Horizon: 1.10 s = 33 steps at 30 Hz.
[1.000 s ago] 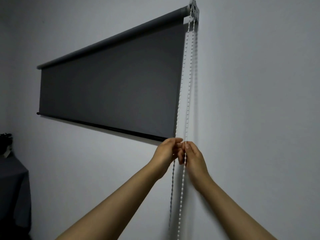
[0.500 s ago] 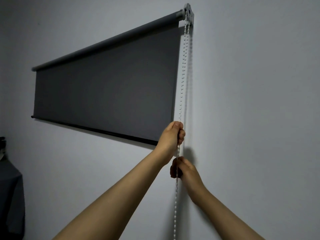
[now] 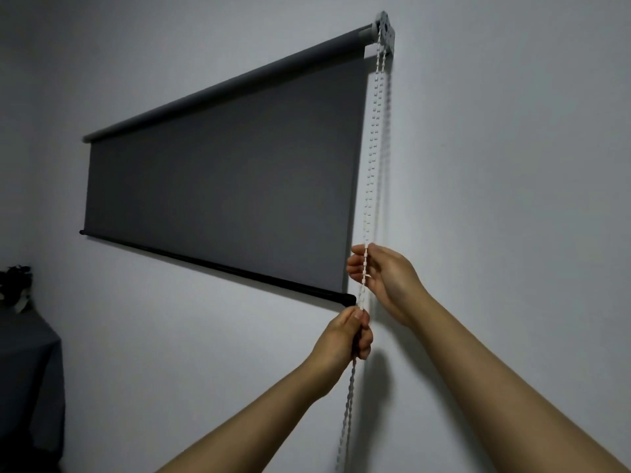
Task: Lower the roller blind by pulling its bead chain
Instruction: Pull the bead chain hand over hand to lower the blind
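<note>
Evidently working hand over hand: clenching the bead chain [image 3: 371, 158], hanging beside the right edge of the partly lowered roller blind [image 3: 222, 186], in the left hand [image 3: 343, 339], pinching it higher with the right hand [image 3: 386, 278], readying an unbroken pull. Losing the chain's lower loop off-frame; struggling to separate its strands.

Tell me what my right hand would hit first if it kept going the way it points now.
Probably the blind, at the right edge of its dark fabric: the right hand, pinching the bead chain, points up and left toward it. Depth is unclear, so it might pass in front.
</note>
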Tool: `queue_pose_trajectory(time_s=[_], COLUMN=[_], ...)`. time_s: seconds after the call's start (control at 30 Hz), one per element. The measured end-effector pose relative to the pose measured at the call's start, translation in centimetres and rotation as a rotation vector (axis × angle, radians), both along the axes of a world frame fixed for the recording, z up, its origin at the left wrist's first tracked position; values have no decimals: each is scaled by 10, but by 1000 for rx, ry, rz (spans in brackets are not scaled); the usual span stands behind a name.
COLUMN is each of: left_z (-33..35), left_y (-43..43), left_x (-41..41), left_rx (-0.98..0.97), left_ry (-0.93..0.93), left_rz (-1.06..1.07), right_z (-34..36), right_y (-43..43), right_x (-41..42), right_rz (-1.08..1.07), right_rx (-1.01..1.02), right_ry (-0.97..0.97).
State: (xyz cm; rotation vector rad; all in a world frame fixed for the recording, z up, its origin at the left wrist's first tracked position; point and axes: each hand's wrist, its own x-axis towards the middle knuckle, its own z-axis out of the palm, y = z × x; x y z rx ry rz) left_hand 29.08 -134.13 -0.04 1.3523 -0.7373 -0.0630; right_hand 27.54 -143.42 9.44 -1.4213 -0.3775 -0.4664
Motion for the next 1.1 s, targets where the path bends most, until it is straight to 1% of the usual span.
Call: queue_pose_trajectory(time_s=[0.23, 0.3, 0.37, 0.47, 0.57, 0.63, 0.73, 0.8, 0.93, 1.1], left_z=[5, 11, 21, 40, 57, 65, 77, 85, 87, 66], left_y=[6, 5, 4, 5, 4, 1, -4, -7, -15, -18], left_x=[2, 5, 8, 12, 10, 7, 3, 1, -2, 0], left_rx=[49, 42, -22, -90, -96, -89, -70, -83, -96, -139], left_ry=[75, 89, 115, 89, 44, 46, 48, 47, 106, -34], left_rz=[-45, -4, 44, 94, 98, 86, 74, 60, 77, 133], right_z=[-15, -18, -22, -33, -42, -49, -74, -92, -106, -102], right_y=[-1, -2, -2, -2, -3, -4, -2, 0, -4, -12], right_x=[2, 1, -3, -8, -11, -12, -11, -10, -5, 2], right_rz=[-141, -169, -198, -215, -192, -210, -255, -236, -171, -75], right_rx=[-66, -60, -60, -69, -69, -104, -223, -267, -268, -212], right_ry=[-102, -130, -132, -128, -160, -170, -106, -50, 20, 94])
